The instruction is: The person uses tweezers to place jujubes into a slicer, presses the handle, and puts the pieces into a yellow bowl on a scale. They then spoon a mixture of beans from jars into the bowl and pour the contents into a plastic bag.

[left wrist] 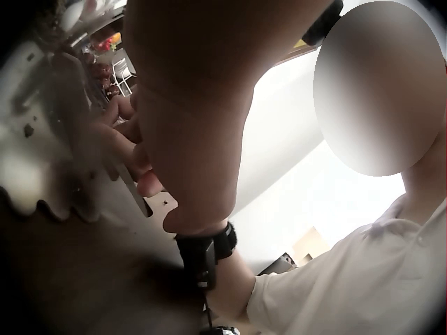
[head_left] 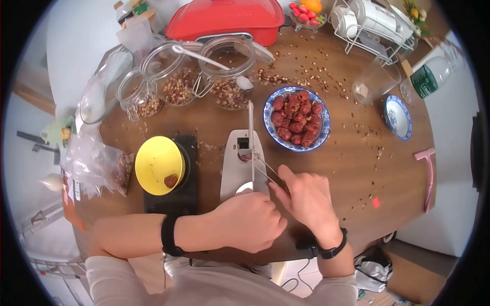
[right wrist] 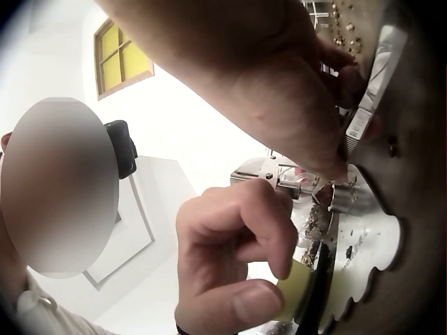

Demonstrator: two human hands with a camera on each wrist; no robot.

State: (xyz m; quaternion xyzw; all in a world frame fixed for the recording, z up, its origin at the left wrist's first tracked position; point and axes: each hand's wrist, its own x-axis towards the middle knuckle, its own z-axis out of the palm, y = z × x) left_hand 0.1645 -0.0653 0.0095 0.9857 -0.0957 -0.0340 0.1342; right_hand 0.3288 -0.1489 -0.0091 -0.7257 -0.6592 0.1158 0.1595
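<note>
A grey metal device (head_left: 230, 168) with an upright plate (head_left: 250, 127) and a square opening stands mid-table. My right hand (head_left: 309, 201) pinches metal tweezers (head_left: 269, 171), also visible in the right wrist view as tweezers (right wrist: 377, 87); their tips reach beside the plate near the opening. Just in front of the device is my left hand (head_left: 250, 222), its fingers curled with nothing visible inside; the right wrist view shows this left hand (right wrist: 237, 251) too. A blue-and-white bowl (head_left: 267, 125) of dark red balls sits to the right. One reddish-brown ball (head_left: 171, 180) lies in a yellow bowl (head_left: 153, 153).
The yellow bowl stands on a black scale (head_left: 191, 176). Behind are glass jars (head_left: 232, 94) of nuts and a red cooker (head_left: 224, 20). A small bowl (head_left: 398, 117), a glass (head_left: 377, 81), a pink tool (head_left: 429, 178) and scattered nuts occupy the right. Plastic bags (head_left: 97, 163) lie left.
</note>
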